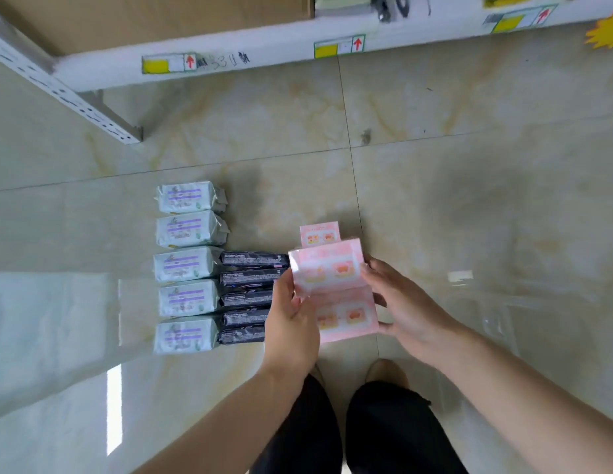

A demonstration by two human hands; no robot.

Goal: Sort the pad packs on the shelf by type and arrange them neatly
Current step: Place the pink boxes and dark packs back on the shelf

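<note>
A: Your left hand (291,313) grips the left edge of the pink pad packs (332,268), with the thumb on top and the fingers curled round the side.

B: Your right hand (404,309) grips the opposite edge. Its fingertips press the right side and its thumb tucks in near the lower corner. You are squeezing the packs between your two hands, low over the floor (469,200). I cannot tell whether they rest on the tiles.

A: One more pink pack (319,233) peeks out just beyond the ones you hold.

B: Just left of your left hand is a column of five black pad packs (252,278), lying edge to edge. The nearest ones are partly hidden by your wrist.

A: Touching those on their left is a column of five pale green pad packs (187,263), also on the floor. This column reaches further from you than the black one.

B: The white shelf (264,46) runs across the top, well apart from the packs. It has yellow labels (339,47) on its front edge and a cardboard box (161,18) sitting on it.
</note>
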